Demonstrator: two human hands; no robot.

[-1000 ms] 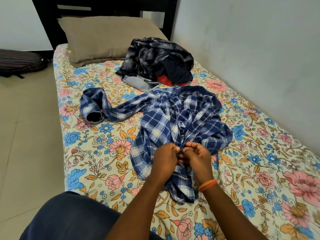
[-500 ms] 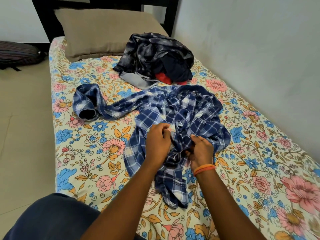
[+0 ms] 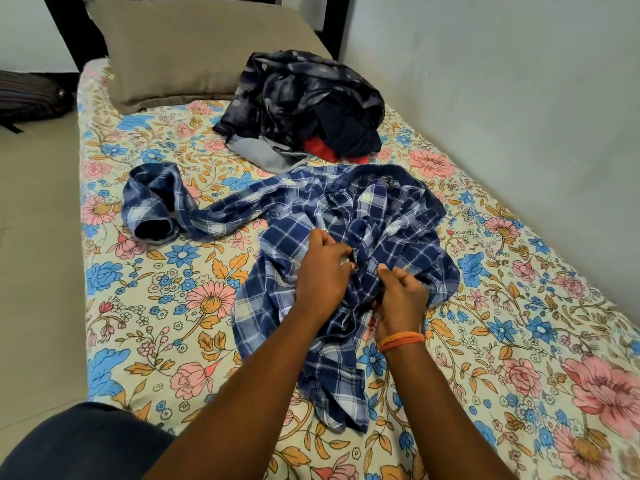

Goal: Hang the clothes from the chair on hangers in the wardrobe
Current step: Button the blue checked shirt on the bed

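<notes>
L hand [image 3: 320, 271]: pinched the plaid shirt [image 3: 346, 244] front, fingers curled.
R hand [image 3: 401, 299]: gripped bunched cloth just beside; fingertips buried in folds.
Shirt: lay crumpled mid-bed, one sleeve out twd the floor side.
Hidden: pile of dark clothes [image 3: 304, 109] behind, items indistinct.
Bed [image 3: 138, 306]: floral sheet, pillow [image 3: 194, 46] cut off at top, against wall.

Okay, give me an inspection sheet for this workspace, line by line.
Surface: floral bedsheet on a bed.
Job's things: blue plaid shirt lies crumpled, one sleeve stretched leftward; pile of dark clothes behind it.
Clutter: beige pillow at the head end.
Hands: left hand and right hand both pinch the shirt's front.
Cables: nothing seen.
Surroundings: pale wall on the right, tiled floor left, striped bag on it.
</notes>
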